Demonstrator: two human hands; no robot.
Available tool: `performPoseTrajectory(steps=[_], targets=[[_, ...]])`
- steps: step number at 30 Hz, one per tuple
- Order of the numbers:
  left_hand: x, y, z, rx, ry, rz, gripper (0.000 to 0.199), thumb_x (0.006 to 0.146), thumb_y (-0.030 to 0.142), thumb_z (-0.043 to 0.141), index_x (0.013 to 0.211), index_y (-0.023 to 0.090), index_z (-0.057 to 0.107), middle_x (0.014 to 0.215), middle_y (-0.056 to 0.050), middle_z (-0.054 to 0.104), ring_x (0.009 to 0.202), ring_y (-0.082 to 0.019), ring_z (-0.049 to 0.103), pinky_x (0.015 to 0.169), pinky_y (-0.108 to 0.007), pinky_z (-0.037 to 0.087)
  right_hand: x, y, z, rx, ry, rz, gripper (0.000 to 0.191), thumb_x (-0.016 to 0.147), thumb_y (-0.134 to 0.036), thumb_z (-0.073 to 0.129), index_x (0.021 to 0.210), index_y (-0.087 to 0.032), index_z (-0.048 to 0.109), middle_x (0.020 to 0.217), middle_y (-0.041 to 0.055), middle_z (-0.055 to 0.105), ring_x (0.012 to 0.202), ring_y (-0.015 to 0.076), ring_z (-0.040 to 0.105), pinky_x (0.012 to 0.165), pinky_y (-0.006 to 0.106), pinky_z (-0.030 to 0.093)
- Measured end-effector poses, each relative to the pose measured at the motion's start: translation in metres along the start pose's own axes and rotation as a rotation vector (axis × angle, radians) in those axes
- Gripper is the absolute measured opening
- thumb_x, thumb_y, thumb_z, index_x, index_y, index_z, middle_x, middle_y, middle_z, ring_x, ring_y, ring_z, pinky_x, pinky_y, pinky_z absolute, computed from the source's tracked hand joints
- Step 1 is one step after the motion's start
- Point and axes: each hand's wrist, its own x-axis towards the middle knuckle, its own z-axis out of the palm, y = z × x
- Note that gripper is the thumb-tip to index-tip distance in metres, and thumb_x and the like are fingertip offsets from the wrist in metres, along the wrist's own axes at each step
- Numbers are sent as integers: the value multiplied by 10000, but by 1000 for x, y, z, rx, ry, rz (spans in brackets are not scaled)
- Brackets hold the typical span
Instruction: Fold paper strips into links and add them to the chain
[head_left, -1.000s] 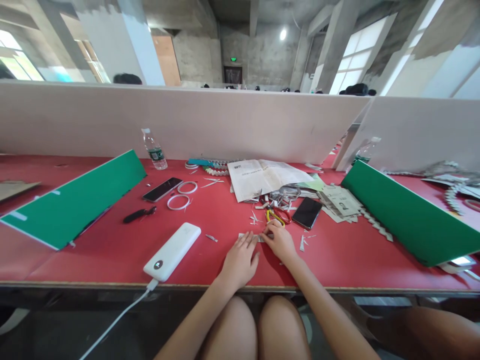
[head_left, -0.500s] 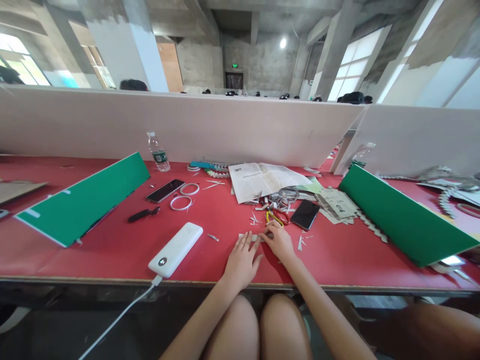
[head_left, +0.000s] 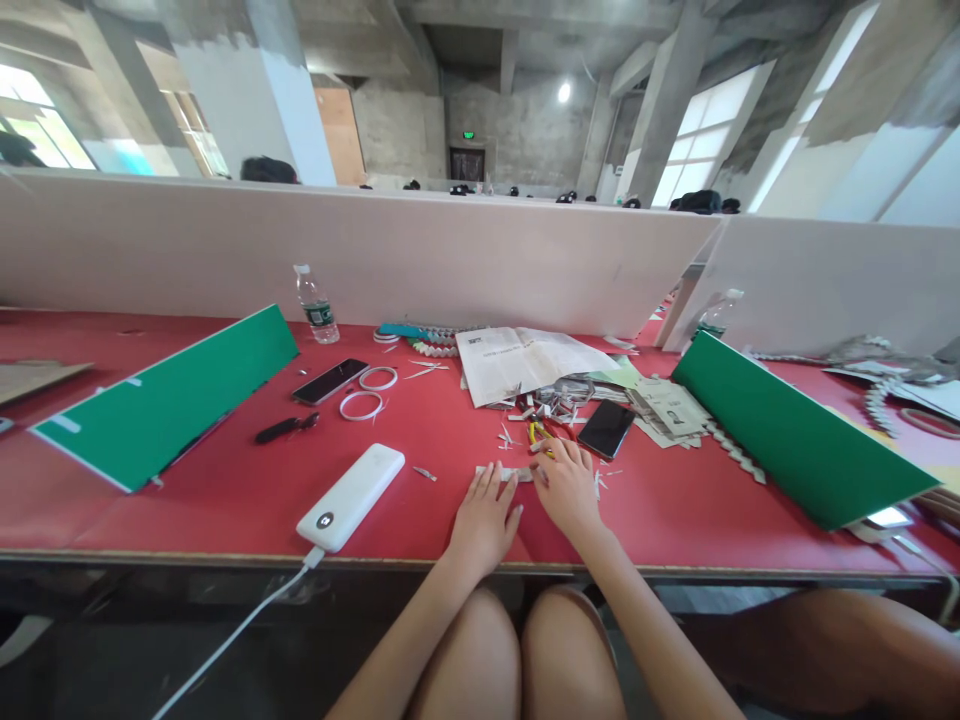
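Note:
A narrow pale strip of paper (head_left: 520, 474) lies crosswise on the red tabletop near its front edge. My left hand (head_left: 484, 515) rests on the strip's left part, palm down with its fingers flat and slightly apart. At the strip's right end is my right hand (head_left: 568, 490), fingers bent and apart; whether its fingertips touch the paper is unclear. Yellow-handled pliers (head_left: 534, 436) lie just beyond the right hand, partly covered by it. Small paper scraps (head_left: 507, 436) are scattered around both hands.
A white power bank (head_left: 352, 498) with a cable lies left, near two white rings (head_left: 361, 405), a black-handled tool (head_left: 277, 431) and a phone (head_left: 330, 381). Behind are newspaper (head_left: 525, 360) and another phone (head_left: 606, 430). Green boards (head_left: 180, 400) stand at both sides.
My right hand has shifted slightly right, and its fingers have spread from a closer grasp at the strip's end. My left hand stays on the strip.

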Motion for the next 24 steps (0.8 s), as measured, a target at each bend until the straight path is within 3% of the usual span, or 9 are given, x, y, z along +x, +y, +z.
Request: performPoseTrajectory(steps=[4,6,11,18,24], targets=[[-1,-1,2,-9,22,10,428,881,320,377,1267,149,449,1373,-160,396,1292,-287,320,1036,-492,311,0,-5,8,67,-209,106,136,787,-134,463,753,-207,572,822,49,628,721,183,565,603,273,343],[-1,-1,3,2,28,13,422,885,312,368,1259,136,456,1363,-173,404,1284,-290,333,1031,-489,319,-1,-9,14,70,-234,137,136,799,-145,443,764,-205,560,809,41,628,673,166,570,549,253,310],[-1,-2,3,7,34,18,418,887,306,370,1259,138,459,1350,-179,419,1276,-289,348,1026,-487,327,0,-12,21,89,-194,222,115,779,-149,459,737,-194,556,742,41,630,652,160,573,536,240,297],[-2,-3,3,-15,25,14,442,880,310,388,1297,166,416,1377,-158,391,1293,-275,320,1028,-490,323,12,4,22,234,-260,336,97,674,-138,541,602,-203,548,648,7,621,616,152,570,509,220,314],[-1,-3,3,-6,12,23,446,883,314,380,1301,161,413,1383,-158,381,1302,-269,306,1043,-475,303,18,14,23,260,-313,379,81,661,-130,518,648,-203,548,658,19,612,599,160,573,525,231,346]])
